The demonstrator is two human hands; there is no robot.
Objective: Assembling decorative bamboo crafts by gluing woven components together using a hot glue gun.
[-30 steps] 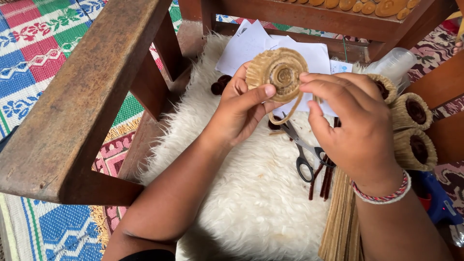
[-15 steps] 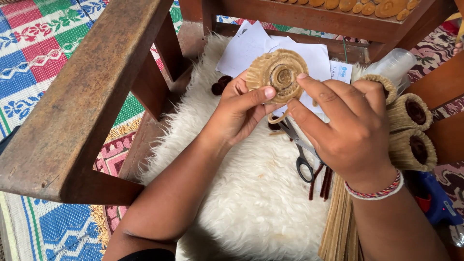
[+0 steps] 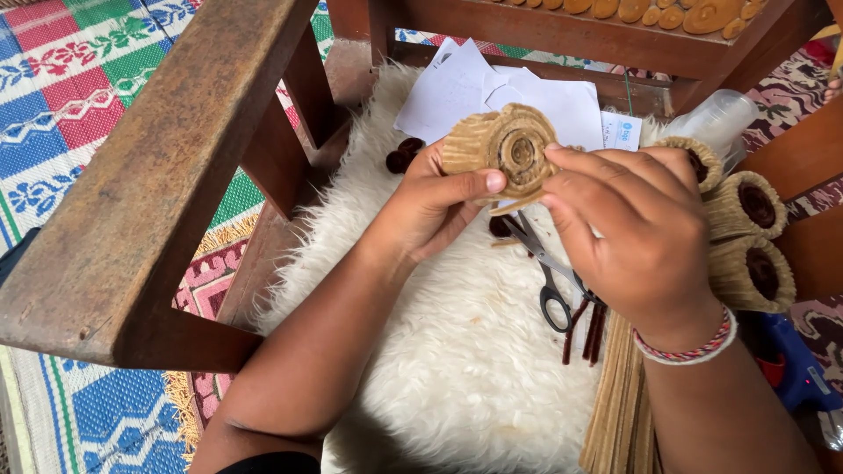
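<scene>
A: What did the hands have?

B: Both were on a tan, ridged disc of coiled fibre strip (image 3: 502, 149), held up above the white fleecy rug (image 3: 457, 351). The left hand (image 3: 430, 206) gripped it from seven o'clock, thumb pressed flat across the lower face, fingers closed behind it. The right hand (image 3: 637, 233) came in from four o'clock, fingertips pinched together on the disc's right edge where the loose tail of the strip stuck out below.

A: Where did the disc sit in the view?

B: Just above centre, toward twelve o'clock. It was tilted, its spiral face turned toward the camera, with white sheets of paper (image 3: 492, 88) lying on the rug behind it.

A: Anything under the hands?

B: A pair of black-handled scissors (image 3: 549, 276) lay on the rug at six o'clock from the disc, partly hidden by the right hand. Beside the handles were a few dark brown sticks (image 3: 587, 329), and a flat stack of tan strips (image 3: 619, 404) ran along under the right forearm.

A: And to the sides?

B: At three o'clock stood several tan fibre rolls with dark brown cores (image 3: 751, 237), close against the right hand. A clear plastic bottle (image 3: 720, 118) lay beyond them at two o'clock. Two small dark brown coils (image 3: 402, 154) rested on the rug just left of the left hand. A worn wooden armrest (image 3: 167, 175) crossed the view at nine o'clock, over a bright woven mat (image 3: 61, 96).
</scene>
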